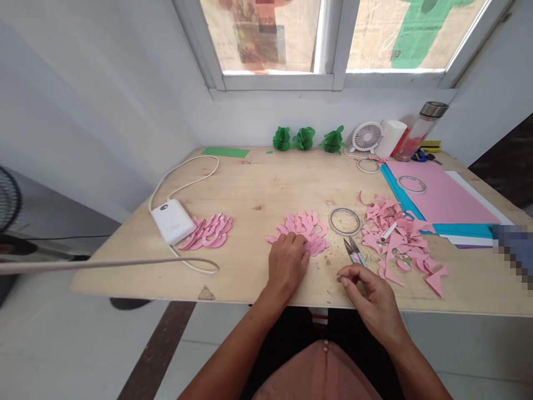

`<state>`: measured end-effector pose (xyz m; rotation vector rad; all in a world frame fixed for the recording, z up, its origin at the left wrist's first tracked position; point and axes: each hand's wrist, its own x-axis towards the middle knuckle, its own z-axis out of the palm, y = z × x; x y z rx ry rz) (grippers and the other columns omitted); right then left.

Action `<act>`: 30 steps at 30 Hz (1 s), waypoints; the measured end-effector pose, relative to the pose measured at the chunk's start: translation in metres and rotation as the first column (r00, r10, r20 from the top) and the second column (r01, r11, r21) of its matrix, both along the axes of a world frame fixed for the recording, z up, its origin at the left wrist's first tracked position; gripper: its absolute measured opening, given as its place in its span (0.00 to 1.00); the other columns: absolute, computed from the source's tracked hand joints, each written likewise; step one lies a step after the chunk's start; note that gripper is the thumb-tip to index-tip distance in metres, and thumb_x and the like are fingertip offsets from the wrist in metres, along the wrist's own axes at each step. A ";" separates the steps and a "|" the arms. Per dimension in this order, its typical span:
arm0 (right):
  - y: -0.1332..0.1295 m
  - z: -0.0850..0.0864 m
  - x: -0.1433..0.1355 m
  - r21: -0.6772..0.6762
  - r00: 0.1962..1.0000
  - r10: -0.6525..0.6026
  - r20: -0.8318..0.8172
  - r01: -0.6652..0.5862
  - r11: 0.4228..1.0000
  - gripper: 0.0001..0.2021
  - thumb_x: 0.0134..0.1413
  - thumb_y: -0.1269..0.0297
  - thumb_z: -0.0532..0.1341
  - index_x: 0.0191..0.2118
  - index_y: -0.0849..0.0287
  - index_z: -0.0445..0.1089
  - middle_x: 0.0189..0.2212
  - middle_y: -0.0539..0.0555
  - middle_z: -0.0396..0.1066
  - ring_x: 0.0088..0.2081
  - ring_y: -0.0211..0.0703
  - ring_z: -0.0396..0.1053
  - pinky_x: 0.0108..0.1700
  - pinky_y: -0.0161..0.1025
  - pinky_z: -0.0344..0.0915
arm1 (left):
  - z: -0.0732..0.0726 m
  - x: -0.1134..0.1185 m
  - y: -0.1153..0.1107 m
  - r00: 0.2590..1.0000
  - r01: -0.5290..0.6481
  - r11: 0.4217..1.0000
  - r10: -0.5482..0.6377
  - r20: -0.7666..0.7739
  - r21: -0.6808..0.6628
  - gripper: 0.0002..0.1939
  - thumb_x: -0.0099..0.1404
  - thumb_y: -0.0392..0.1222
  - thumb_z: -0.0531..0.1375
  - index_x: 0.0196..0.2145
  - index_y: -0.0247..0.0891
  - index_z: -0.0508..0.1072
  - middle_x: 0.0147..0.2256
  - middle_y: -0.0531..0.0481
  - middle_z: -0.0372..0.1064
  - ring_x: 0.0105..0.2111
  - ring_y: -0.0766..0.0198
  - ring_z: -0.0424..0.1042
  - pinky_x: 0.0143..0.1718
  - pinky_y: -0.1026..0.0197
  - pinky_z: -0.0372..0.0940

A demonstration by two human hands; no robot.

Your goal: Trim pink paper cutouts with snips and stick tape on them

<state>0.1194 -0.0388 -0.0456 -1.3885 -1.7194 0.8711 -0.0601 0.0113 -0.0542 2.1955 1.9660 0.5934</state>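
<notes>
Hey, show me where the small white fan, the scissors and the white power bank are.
Small white fan (367,136): head view, on its round grille.
Scissors (353,245): head view, on a blade.
White power bank (174,221): head view, on its top face.

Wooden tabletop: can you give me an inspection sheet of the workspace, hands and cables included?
Surface: wooden tabletop, worn patch near the front edge; liquid spills, nothing seen.
Work things: shaped pink pieces under the left hand; snips near the right hand.
Clutter: pink scraps heaped at right.
Hands: left hand on the pieces; right hand fingertips pinched, anything held too small to tell.
Cables: white cable crosses the left edge near a white device.
Surroundings: window behind, black fan at far left.
</notes>
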 end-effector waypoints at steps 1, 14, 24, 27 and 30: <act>0.000 0.000 0.000 0.004 1.000 0.003 0.003 -0.003 1.000 0.07 0.56 0.63 0.55 0.33 0.57 0.69 0.31 0.53 0.71 0.34 0.42 0.68 0.35 0.35 0.64 | 0.000 0.000 0.000 0.999 -0.006 1.000 0.006 0.036 -0.005 0.05 0.58 0.33 0.57 0.34 0.38 0.70 0.35 0.47 0.71 0.36 0.57 0.66 0.39 0.56 0.60; -0.002 0.002 -0.003 0.014 1.000 0.009 0.013 -0.010 1.000 0.07 0.56 0.64 0.55 0.32 0.58 0.69 0.30 0.53 0.71 0.33 0.42 0.68 0.34 0.35 0.64 | 0.013 -0.018 0.006 0.981 0.014 0.998 -0.002 0.192 -0.059 0.12 0.61 0.37 0.55 0.24 0.40 0.76 0.26 0.49 0.73 0.28 0.61 0.67 0.28 0.62 0.56; 0.005 -0.001 -0.005 -0.128 0.988 -0.049 -0.147 0.030 0.991 0.08 0.54 0.60 0.58 0.33 0.58 0.70 0.30 0.53 0.70 0.35 0.43 0.67 0.36 0.36 0.63 | 0.033 -0.022 -0.020 0.840 -0.047 0.999 0.037 0.542 0.005 0.07 0.58 0.35 0.58 0.29 0.39 0.76 0.32 0.48 0.75 0.35 0.59 0.69 0.36 0.59 0.62; 0.008 0.000 -0.009 -0.168 0.973 -0.060 -0.223 0.022 0.986 0.07 0.53 0.60 0.59 0.33 0.58 0.70 0.30 0.52 0.70 0.34 0.42 0.67 0.37 0.37 0.63 | 0.036 -0.012 -0.032 0.633 0.061 0.979 0.112 0.766 -0.193 0.04 0.56 0.38 0.59 0.25 0.37 0.73 0.25 0.51 0.73 0.27 0.64 0.68 0.29 0.64 0.61; 0.009 0.004 -0.014 -0.196 0.949 -0.068 -0.307 0.007 0.981 0.08 0.53 0.59 0.59 0.33 0.58 0.70 0.29 0.52 0.71 0.33 0.41 0.67 0.37 0.37 0.64 | 0.032 0.000 -0.041 0.364 0.234 0.906 0.253 0.896 -0.351 0.04 0.54 0.38 0.61 0.25 0.35 0.70 0.22 0.51 0.70 0.23 0.67 0.67 0.26 0.66 0.59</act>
